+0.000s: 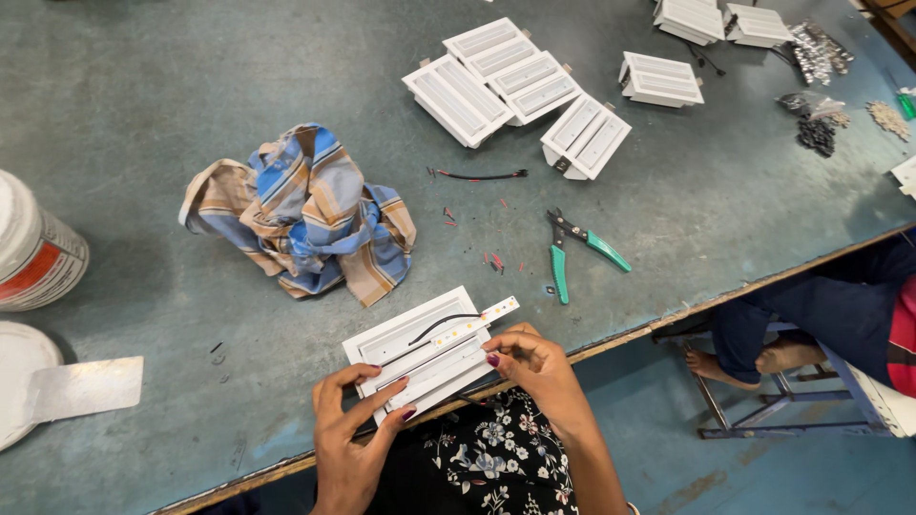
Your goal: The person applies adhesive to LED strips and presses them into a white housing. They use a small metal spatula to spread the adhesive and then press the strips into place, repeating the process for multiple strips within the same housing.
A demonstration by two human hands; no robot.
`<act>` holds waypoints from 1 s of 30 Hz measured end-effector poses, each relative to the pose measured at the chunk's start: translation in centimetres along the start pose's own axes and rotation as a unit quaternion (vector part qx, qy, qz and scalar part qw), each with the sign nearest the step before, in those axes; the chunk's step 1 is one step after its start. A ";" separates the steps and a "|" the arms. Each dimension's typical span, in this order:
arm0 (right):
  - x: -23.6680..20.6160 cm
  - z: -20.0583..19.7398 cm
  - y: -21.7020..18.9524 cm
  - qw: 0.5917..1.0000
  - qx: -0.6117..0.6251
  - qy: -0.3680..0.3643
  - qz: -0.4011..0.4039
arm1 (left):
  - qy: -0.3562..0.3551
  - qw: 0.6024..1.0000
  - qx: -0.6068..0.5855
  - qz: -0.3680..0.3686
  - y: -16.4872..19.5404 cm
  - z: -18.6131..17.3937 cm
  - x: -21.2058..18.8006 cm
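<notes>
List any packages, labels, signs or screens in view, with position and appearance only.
White round plastic tub, left table edge: red-and-white label band around its side.
Clear plastic bags of small silvery parts, far right corner: crumpled, shiny.
Clear plastic bag of dark parts, just below them.
No signs or screens.

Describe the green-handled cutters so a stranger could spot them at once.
On the grey-green worktable, look right of the crumpled checked cloth and below the cluster of white fixtures. The cutters lie open there, the only green-handled tool amid small wire scraps.
</notes>
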State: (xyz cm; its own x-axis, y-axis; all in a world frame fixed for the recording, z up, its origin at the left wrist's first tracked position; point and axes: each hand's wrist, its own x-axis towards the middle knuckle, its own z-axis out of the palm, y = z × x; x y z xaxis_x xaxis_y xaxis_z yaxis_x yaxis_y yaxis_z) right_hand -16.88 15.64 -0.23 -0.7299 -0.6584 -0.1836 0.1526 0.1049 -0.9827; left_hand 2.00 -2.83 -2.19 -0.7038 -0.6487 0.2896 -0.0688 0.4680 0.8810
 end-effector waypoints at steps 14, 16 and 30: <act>0.1 0.6 -1.1 1.000 -0.005 0.003 0.022 | 0.023 1.000 -0.013 -0.003 -3.2 0.1 -1.0; 0.1 0.6 -1.2 1.000 -0.005 0.004 0.023 | 0.031 0.999 -0.011 -0.004 -4.1 0.4 -1.4; 0.0 0.7 -1.2 0.999 -0.007 0.012 0.032 | 0.038 0.981 -0.181 0.058 -10.1 3.0 -0.4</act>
State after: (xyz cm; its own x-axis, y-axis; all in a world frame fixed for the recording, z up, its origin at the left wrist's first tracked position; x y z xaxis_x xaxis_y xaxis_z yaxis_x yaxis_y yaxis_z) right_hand -16.64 15.00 0.96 -0.7346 -0.6319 -0.2473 0.1914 0.1566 -0.9689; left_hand 0.86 -5.51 -12.34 -0.6364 -0.6532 0.4103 0.2741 0.3058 0.9118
